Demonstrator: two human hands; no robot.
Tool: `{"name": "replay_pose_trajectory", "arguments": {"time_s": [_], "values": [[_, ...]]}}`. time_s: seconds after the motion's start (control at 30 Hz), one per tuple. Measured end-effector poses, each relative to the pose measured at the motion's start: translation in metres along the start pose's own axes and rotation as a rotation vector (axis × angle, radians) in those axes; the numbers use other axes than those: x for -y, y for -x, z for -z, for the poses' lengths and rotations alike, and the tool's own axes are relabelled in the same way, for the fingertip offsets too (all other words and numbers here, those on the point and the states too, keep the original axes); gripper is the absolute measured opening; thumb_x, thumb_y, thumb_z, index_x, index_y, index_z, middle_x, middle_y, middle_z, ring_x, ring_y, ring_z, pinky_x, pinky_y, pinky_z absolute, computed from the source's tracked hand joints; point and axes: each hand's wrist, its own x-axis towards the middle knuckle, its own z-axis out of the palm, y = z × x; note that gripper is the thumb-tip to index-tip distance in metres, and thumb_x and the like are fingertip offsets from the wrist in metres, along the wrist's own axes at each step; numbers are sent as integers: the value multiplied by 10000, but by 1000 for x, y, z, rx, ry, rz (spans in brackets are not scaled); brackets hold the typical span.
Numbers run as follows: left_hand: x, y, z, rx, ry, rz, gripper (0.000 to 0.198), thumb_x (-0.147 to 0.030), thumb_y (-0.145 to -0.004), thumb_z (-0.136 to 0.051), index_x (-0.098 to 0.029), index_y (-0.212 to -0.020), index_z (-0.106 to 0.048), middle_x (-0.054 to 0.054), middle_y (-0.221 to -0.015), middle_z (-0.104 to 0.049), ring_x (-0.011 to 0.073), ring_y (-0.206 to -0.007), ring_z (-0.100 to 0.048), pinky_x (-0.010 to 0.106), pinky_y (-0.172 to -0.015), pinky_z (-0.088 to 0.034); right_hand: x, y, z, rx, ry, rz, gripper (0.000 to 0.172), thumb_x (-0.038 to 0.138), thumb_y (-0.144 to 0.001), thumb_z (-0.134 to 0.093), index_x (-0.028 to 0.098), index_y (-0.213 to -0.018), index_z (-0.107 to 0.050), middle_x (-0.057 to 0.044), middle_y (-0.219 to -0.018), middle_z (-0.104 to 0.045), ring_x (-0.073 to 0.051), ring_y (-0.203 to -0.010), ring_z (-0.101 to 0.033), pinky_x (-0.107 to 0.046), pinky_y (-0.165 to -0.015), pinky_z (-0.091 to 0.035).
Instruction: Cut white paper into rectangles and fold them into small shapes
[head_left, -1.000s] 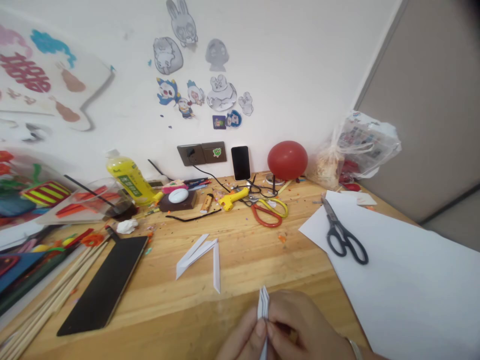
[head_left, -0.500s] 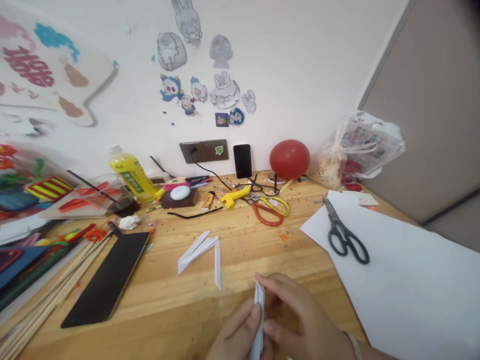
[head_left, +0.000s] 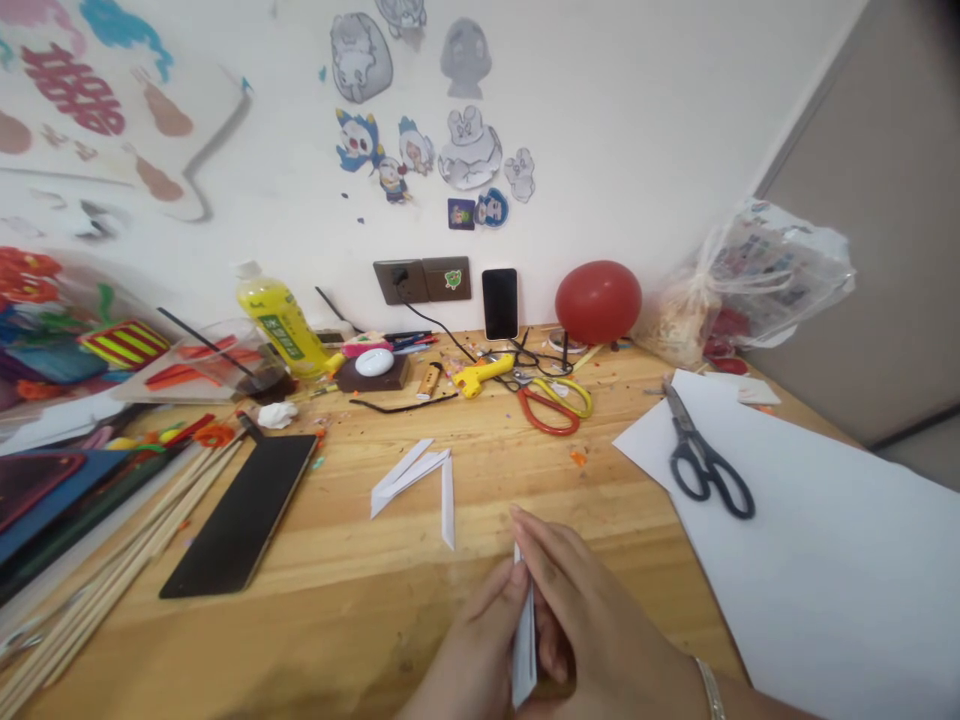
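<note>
White folded paper [head_left: 524,655], left hand [head_left: 486,632] pinching, right hand [head_left: 592,615] arched alongside

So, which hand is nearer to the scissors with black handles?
The right. The right hand is to the left of the black-handled scissors and closer to the person; the left hand is farther left, across the folded paper.

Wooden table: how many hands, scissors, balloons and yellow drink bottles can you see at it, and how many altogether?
Hands: 2, left hand and right hand, with folded white paper between them
Scissors: 2 clearly seen, black-handled scissors and red-and-yellow-handled scissors
Balloons: 1, red balloon
Yellow drink bottles: 1, yellow bottle
Total: 6
</note>
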Motion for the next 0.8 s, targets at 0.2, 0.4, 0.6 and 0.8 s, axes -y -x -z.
{"name": "replay_pose_trajectory", "arguments": {"time_s": [0.2, 0.4, 0.6, 0.8], "values": [[-2, 1, 0, -14, -38, 21, 519, -627, -719, -542, -157, -499, -513, 5, -425, -513, 108, -416, -475, 235, -475, -340, 5, 0, 2, 32, -44, -50, 1102, 342, -561, -748, 117, -1429, -107, -196, -1468, -214, -336, -1332, -216, -495, -1045, -289], [-3, 1, -1, -45, -54, 30, 488, -626, -699, -568, -163, -560, -501, -23, -429, -493, 102, -427, -480, 228, -474, -337, 4, 0, -1, 44, -31, -50, 1141, 333, -550, -753, 151, -1437, -58, -186, -1482, -176, -357, -1332, -205, -515, -1032, -298], [0, 0, 0, -3, 2, 24, 435, -572, -725, -585, -174, -589, -474, -49, -406, -463, 80, -386, -452, 209, -440, -321, 1, 0, -9, 21, -38, -80, 1279, 343, -517, -804, 162, -1428, 74, -187, -1489, -143, -351, -1331, -213, -506, -1030, -306], [-3, 2, 3, 33, -12, 47, 442, -595, -688, -617, -207, -661, -406, -121, -381, -351, 27, -307, -278, 166, -346, -201, 2, 0, 4, -47, -292, -41, 1181, 441, -547, -787, 192, -1438, -52, -161, -1452, -280, -308, -1300, -303, -439, -1028, -327]]}}
